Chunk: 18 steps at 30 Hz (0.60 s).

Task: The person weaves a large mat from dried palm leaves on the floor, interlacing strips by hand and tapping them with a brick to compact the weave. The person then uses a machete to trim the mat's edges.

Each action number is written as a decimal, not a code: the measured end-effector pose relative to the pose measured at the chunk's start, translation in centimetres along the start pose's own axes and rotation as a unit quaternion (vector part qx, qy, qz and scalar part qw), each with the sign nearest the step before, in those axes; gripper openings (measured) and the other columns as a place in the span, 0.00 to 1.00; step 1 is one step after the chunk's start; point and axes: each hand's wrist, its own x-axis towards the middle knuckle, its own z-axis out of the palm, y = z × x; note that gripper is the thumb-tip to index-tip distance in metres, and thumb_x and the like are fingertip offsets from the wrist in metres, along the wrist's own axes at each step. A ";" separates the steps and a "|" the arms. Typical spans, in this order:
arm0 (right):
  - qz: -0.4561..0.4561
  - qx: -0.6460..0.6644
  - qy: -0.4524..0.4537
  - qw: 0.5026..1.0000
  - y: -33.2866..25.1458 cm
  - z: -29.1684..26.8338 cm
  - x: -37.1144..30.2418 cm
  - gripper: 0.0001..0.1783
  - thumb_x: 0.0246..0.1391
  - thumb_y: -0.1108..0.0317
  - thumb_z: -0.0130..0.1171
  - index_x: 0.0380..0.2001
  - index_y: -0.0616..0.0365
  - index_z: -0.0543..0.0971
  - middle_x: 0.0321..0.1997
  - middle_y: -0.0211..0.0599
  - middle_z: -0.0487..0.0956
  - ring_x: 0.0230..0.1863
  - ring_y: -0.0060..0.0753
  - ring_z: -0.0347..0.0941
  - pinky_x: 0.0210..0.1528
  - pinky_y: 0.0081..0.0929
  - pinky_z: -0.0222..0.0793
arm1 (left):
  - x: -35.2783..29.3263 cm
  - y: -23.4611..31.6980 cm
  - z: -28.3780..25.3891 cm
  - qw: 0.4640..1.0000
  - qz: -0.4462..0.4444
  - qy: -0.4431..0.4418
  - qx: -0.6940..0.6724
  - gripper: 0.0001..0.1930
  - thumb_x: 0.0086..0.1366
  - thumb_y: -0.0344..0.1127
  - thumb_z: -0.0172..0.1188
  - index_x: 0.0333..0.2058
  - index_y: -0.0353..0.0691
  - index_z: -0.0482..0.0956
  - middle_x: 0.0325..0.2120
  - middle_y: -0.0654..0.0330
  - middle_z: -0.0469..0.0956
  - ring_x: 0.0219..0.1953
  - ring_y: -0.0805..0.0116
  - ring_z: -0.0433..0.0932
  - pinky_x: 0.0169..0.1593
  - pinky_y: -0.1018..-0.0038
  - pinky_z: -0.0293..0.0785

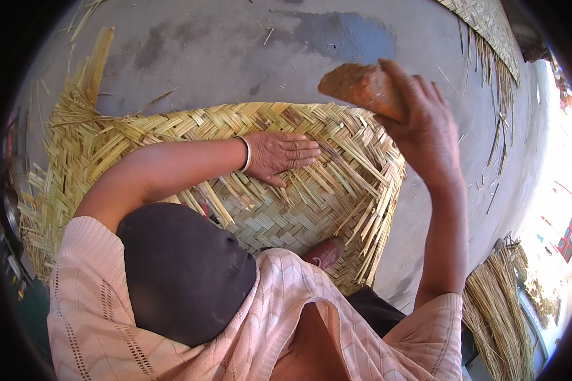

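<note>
A woven straw mat (260,219) in a herringbone pattern lies on the floor under me, with its far edge folded over and loose strip ends fanning out at the right. My left hand (282,154) rests flat on the folded band, fingers stretched toward the right, with a pale bangle (246,154) at the wrist. Raised above the mat's far right corner, my right hand (422,120) grips a broken piece of reddish brick (368,89) by its right end. The brick is held apart from the weave.
My red shoe (325,253) stands on the mat. Loose long strips (98,63) stick up at the far left. Another woven mat (489,28) with fringed ends lies at the far right. A bundle of dry stalks (502,317) is at the near right. Grey floor (235,57) surrounds the mat.
</note>
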 end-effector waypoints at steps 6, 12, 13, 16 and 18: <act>0.017 -0.039 0.036 0.998 -0.5 -1.7 -0.1 0.41 0.44 0.71 0.72 0.64 0.40 0.69 0.50 0.34 0.78 0.54 0.41 0.73 0.57 0.41 0.69 | 0.2 0.0 -0.2 1.000 -0.001 -0.014 0.012 0.47 0.63 0.63 0.54 0.69 0.34 0.52 0.72 0.49 0.48 0.75 0.59 0.44 0.76 0.62 0.36; 0.084 -0.052 -0.105 0.990 0.7 8.6 -1.6 0.39 0.45 0.65 0.70 0.62 0.36 0.69 0.47 0.32 0.77 0.52 0.42 0.73 0.54 0.39 0.67 | -0.1 -0.6 -0.3 0.999 0.001 -0.035 0.004 0.48 0.64 0.63 0.52 0.71 0.34 0.48 0.73 0.49 0.45 0.76 0.57 0.41 0.76 0.61 0.35; 0.046 -0.024 -0.102 0.993 0.7 8.0 -2.3 0.39 0.45 0.64 0.71 0.63 0.37 0.69 0.48 0.32 0.77 0.53 0.42 0.72 0.55 0.39 0.67 | 0.2 -0.3 -0.1 0.999 0.009 -0.036 -0.009 0.48 0.64 0.63 0.52 0.71 0.34 0.48 0.73 0.49 0.45 0.76 0.57 0.41 0.76 0.61 0.35; -0.006 0.001 -0.060 0.998 -0.8 5.1 -0.7 0.41 0.45 0.63 0.71 0.64 0.40 0.68 0.50 0.31 0.77 0.54 0.41 0.71 0.59 0.39 0.67 | 0.1 -0.7 0.1 0.999 0.013 -0.035 0.022 0.48 0.65 0.64 0.50 0.70 0.33 0.49 0.73 0.48 0.46 0.75 0.57 0.42 0.76 0.61 0.35; -0.045 0.033 0.018 0.998 -2.7 2.5 0.6 0.40 0.43 0.65 0.72 0.62 0.42 0.70 0.49 0.31 0.78 0.52 0.42 0.72 0.56 0.39 0.69 | 0.1 -0.5 0.1 0.999 0.023 -0.014 0.031 0.47 0.66 0.65 0.48 0.70 0.32 0.50 0.72 0.48 0.48 0.75 0.57 0.42 0.76 0.61 0.35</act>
